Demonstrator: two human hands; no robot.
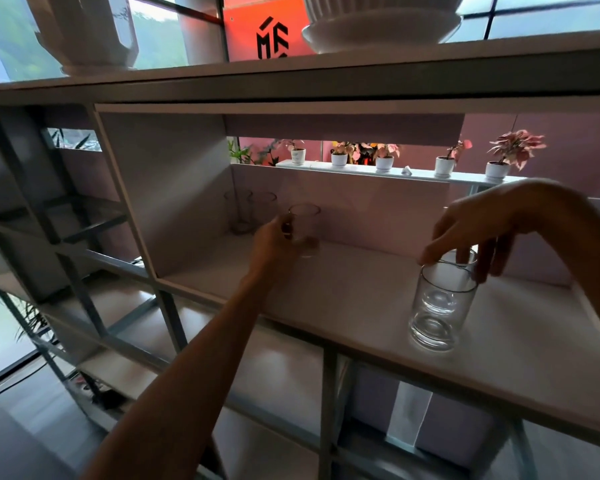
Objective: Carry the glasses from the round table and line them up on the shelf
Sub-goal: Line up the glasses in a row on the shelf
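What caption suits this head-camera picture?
Left hand sets a glass on the shelf; right hand holds stacked glasses.

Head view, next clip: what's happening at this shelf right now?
A person is lining up clear glasses on a white shelf. The left hand grips one glass by its side at the back, next to two glasses already standing in the back-left corner. The right hand rests its fingers on the rim of a stack of nested glasses standing near the shelf's front edge. Potted plants sit on a ledge behind.
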